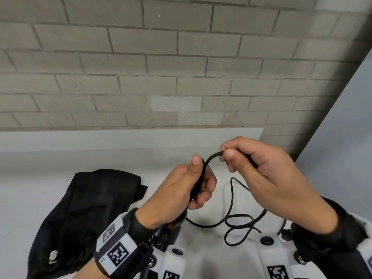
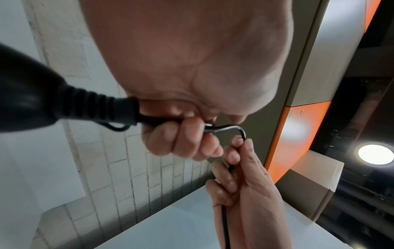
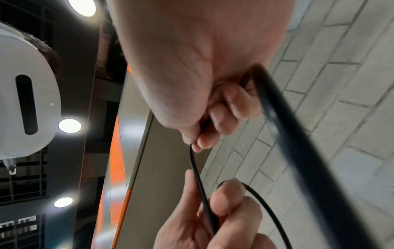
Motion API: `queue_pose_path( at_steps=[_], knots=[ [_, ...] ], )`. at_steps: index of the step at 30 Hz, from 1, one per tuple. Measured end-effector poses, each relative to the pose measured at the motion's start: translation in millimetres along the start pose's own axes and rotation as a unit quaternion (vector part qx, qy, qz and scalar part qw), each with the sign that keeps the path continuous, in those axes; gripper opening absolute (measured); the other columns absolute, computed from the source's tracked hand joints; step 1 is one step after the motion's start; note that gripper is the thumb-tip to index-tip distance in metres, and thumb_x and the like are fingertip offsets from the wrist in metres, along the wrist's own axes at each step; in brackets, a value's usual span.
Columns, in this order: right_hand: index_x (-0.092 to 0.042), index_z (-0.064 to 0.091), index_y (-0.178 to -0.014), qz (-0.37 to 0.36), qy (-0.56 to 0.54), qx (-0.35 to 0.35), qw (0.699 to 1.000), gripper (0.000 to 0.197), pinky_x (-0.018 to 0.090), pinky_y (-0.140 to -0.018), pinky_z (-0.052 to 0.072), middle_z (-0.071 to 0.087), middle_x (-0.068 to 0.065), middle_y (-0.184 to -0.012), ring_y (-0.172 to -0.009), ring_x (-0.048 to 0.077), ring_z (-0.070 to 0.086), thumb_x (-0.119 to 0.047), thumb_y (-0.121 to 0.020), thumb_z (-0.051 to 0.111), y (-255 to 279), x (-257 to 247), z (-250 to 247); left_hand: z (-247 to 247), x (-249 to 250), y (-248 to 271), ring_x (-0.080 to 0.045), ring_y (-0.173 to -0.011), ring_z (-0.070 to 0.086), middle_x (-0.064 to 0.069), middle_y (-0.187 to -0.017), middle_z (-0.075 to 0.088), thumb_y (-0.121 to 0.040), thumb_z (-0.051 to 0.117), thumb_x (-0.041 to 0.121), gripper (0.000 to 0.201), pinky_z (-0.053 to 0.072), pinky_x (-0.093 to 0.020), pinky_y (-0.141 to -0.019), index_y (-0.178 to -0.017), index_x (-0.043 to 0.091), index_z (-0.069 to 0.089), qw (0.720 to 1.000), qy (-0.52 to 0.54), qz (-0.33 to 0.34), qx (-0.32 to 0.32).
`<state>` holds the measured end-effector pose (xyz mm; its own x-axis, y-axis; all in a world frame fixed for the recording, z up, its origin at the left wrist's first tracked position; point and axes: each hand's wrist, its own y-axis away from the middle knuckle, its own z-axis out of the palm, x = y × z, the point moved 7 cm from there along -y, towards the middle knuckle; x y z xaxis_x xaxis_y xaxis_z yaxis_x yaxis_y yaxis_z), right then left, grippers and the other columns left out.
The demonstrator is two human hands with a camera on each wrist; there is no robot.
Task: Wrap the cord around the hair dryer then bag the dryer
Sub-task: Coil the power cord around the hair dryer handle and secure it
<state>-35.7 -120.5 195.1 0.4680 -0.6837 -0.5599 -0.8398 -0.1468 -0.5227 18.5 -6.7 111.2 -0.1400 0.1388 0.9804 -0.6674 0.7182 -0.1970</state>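
Gripping cord [image 1: 209,158]: both hands, raised.

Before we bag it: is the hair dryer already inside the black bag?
No, the black bag lies apart on the table while the left hand holds the hair dryer.

- I see a grey brick wall [image 1: 161,63] straight ahead, behind the white surface [image 1: 100,154].
- An orange panel [image 2: 287,138] stands to my right, with grey panels beside it.
- Round ceiling lights [image 3: 70,125] glow on a dark ceiling overhead.
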Motion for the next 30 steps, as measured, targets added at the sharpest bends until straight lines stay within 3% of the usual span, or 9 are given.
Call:
queue_pose_path(
  at_steps=[3, 8, 13, 17, 20, 23, 26, 28, 30],
  knots=[
    [-0.022, 0.063, -0.086, 0.026, -0.039, -0.023, 0.999, 0.022, 0.012, -0.057, 0.038, 0.058, -0.004, -0.072, -0.059, 0.006, 0.049, -0.030, -0.100, 0.047, -5, 9, 10, -3, -3, 1, -0.008, -0.037, 0.034, 0.002, -0.060, 0.047, -0.081, 0.046, 0.077, 0.062, 0.028, -0.018, -0.041, -0.082, 0.016, 0.057, 0.998, 0.056, 0.017, -0.009],
    [-0.022, 0.063, -0.085, 0.061, -0.086, -0.037, 0.994, 0.024, 0.022, -0.055, 0.040, 0.056, -0.006, -0.067, -0.056, 0.004, 0.045, -0.032, -0.100, 0.047, -6, 29, 24, 0, -7, 0, -0.008, -0.037, 0.030, 0.004, -0.060, 0.041, -0.085, 0.048, 0.071, 0.051, 0.026, -0.014, -0.039, -0.081, 0.020, 0.053, 0.996, 0.068, 0.019, -0.047],
    [-0.019, 0.065, -0.089, 0.084, -0.121, -0.006, 0.989, 0.025, 0.014, -0.059, 0.037, 0.056, -0.011, -0.068, -0.058, 0.001, 0.048, -0.035, -0.097, 0.049, -5, 48, 34, -2, -12, 0, -0.004, -0.036, 0.023, 0.006, -0.052, 0.032, -0.085, 0.057, 0.066, 0.048, 0.020, -0.011, -0.040, -0.068, 0.022, 0.046, 0.989, 0.142, 0.002, -0.031],
    [-0.019, 0.065, -0.106, 0.112, -0.224, -0.036, 0.967, 0.033, 0.013, -0.054, 0.035, 0.059, -0.017, -0.071, -0.053, 0.003, 0.043, -0.040, -0.101, 0.040, 4, 58, 63, 1, -16, 1, 0.000, -0.032, 0.021, 0.012, -0.045, 0.032, -0.090, 0.058, 0.055, 0.046, 0.017, -0.009, -0.040, -0.064, 0.022, 0.040, 0.964, 0.254, -0.016, -0.074],
    [-0.022, 0.058, -0.082, 0.145, -0.334, -0.093, 0.927, 0.038, 0.020, -0.048, 0.031, 0.051, -0.006, -0.063, -0.051, 0.011, 0.034, -0.047, -0.101, 0.037, 12, 58, 81, 0, -15, 1, -0.005, -0.030, 0.018, 0.010, -0.044, 0.026, -0.094, 0.056, 0.051, 0.047, 0.015, -0.011, -0.040, -0.064, 0.022, 0.036, 0.949, 0.299, -0.021, -0.102],
    [-0.025, 0.047, -0.071, 0.189, -0.380, -0.069, 0.903, 0.038, 0.018, -0.044, 0.025, 0.039, -0.008, -0.061, -0.050, 0.008, 0.027, -0.050, -0.098, 0.038, 11, 62, 81, -10, -14, -4, -0.006, -0.032, 0.019, 0.009, -0.044, 0.025, -0.093, 0.054, 0.051, 0.047, 0.018, -0.017, -0.041, -0.062, 0.021, 0.039, 0.964, 0.259, -0.043, -0.029],
    [-0.021, 0.044, -0.072, 0.188, -0.357, -0.018, 0.915, 0.035, 0.017, -0.042, 0.023, 0.033, -0.009, -0.060, -0.048, 0.007, 0.022, -0.045, -0.097, 0.037, 5, 64, 75, -22, -14, -6, -0.013, -0.039, 0.028, 0.003, -0.051, 0.023, -0.094, 0.045, 0.047, 0.042, 0.027, -0.027, -0.047, -0.064, 0.017, 0.046, 0.979, 0.186, -0.034, 0.073],
    [-0.019, 0.044, -0.072, 0.189, -0.340, 0.010, 0.921, 0.036, 0.018, -0.040, 0.022, 0.031, -0.009, -0.059, -0.046, 0.008, 0.021, -0.043, -0.098, 0.037, 2, 66, 70, -27, -15, -6, -0.019, -0.050, 0.040, 0.002, -0.053, 0.024, -0.096, 0.042, 0.043, 0.040, 0.038, -0.030, -0.059, -0.072, 0.015, 0.055, 0.980, 0.165, -0.010, 0.107],
    [-0.017, 0.044, -0.073, 0.192, -0.333, 0.021, 0.923, 0.036, 0.018, -0.040, 0.022, 0.030, -0.008, -0.059, -0.046, 0.008, 0.020, -0.042, -0.098, 0.037, -1, 67, 66, -26, -16, -5, -0.019, -0.054, 0.041, 0.003, -0.052, 0.026, -0.098, 0.041, 0.036, 0.036, 0.041, -0.032, -0.067, -0.077, 0.012, 0.056, 0.976, 0.182, 0.013, 0.115]
  ],
)
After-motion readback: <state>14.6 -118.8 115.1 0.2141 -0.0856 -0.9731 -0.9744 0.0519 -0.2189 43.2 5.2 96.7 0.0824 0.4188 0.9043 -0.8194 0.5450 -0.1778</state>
